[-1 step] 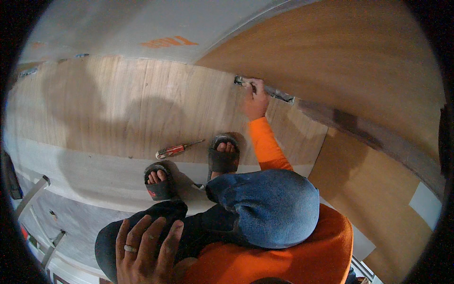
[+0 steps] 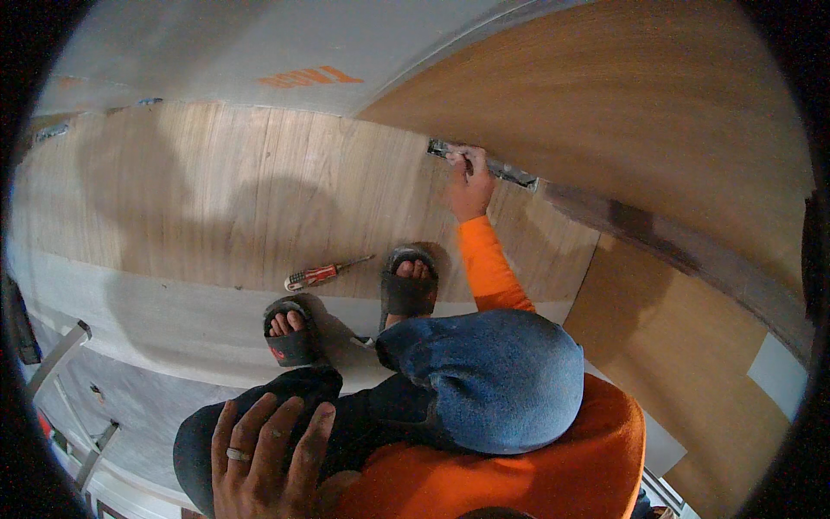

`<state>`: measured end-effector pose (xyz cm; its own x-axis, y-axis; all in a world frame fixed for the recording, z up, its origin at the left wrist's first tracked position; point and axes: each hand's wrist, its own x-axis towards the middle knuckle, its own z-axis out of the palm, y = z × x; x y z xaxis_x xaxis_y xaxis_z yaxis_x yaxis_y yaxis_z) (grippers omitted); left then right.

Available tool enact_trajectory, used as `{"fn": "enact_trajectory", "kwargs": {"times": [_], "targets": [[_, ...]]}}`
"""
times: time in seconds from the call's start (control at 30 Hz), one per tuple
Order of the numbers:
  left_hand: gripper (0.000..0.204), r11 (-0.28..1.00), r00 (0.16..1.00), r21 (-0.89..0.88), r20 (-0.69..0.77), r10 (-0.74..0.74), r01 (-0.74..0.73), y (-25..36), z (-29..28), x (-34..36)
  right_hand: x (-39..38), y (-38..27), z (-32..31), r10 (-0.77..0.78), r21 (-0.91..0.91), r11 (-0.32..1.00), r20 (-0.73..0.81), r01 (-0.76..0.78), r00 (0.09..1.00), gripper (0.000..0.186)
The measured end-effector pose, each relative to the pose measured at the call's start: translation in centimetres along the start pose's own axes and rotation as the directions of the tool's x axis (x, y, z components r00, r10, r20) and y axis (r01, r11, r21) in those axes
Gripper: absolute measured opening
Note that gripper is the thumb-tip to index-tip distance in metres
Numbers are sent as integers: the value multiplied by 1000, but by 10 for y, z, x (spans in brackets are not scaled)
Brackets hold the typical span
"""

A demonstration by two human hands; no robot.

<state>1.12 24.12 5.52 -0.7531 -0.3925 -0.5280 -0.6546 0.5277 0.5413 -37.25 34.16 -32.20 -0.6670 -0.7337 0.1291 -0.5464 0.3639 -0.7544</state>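
Note:
My right hand (image 2: 471, 186) reaches forward, its orange sleeve stretched out over a pale wood-grain board. Its fingers are bent together at a narrow, dark slot (image 2: 514, 176) along the foot of a brown wood panel (image 2: 605, 112). Whatever the fingertips pinch is too small and hidden to name. My left hand (image 2: 270, 454), with a ring on one finger, lies with spread fingers on my dark-trousered left knee and holds nothing. A screwdriver (image 2: 324, 275) with a red, white and dark handle lies on the board in front of my feet, its shaft pointing right.
My feet, in black slide sandals (image 2: 410, 284), stand at the near side of the wood-grain board (image 2: 216, 199). A grey-white surface with orange lettering (image 2: 216, 52) rises beyond it. Curved metal bars (image 2: 59, 359) are at the lower left. A brown board (image 2: 666, 303) lies at right.
My right hand has shifted very slightly to the right along the slot. The left hand and the screwdriver have not moved.

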Motion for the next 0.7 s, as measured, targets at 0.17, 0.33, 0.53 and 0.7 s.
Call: {"fn": "enact_trajectory", "kwargs": {"times": [0.17, 0.33, 0.53, 0.7], "targets": [[63, 1000, 999, -6, 26, -23, 23, 2, 1, 1, -6, 14, 2, 110, 265, 958, 10, -109, 994, 8], [63, 1000, 1000, 3, 20, -13, 13, 2, -4, 5, -9, 38, -3, 124, 144, 982, 20, -125, 992, 10], [59, 999, 999, -49, 38, -8, 10, 8, -15, 5, -13, 39, 5, 156, 279, 946, 43, -162, 987, 9], [57, 1000, 1000, -28, 26, -3, 4, 7, -15, 3, -5, 13, 10, -61, -135, 988, 94, 73, 994, 17]]}}
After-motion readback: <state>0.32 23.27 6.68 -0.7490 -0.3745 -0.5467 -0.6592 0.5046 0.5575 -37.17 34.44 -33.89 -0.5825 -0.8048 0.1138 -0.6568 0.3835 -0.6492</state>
